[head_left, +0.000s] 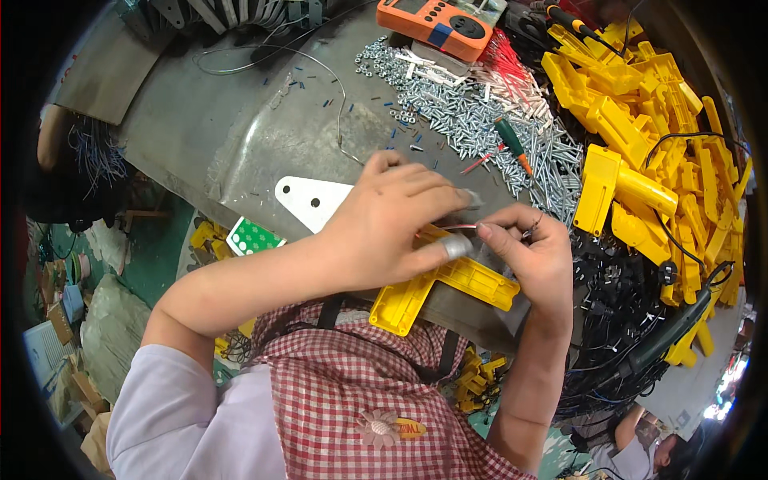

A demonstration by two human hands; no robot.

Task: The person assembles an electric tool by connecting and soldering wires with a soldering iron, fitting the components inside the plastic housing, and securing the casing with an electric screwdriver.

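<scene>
one wire (459, 227) is pinched by the right hand (534, 254); left hand (390, 222) over yellow casing (404, 304), grip unclear

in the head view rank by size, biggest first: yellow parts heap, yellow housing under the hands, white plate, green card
1. Yellow parts heap
2. Yellow housing
3. White plate, partly hidden
4. Green card

from the near shell (410, 298), screws (472, 124) lie at one o'clock, the shell pile (620, 132) at two, plugs (612, 308) at three.

open yellow shell (402, 306) near thin wire (461, 226)
</scene>
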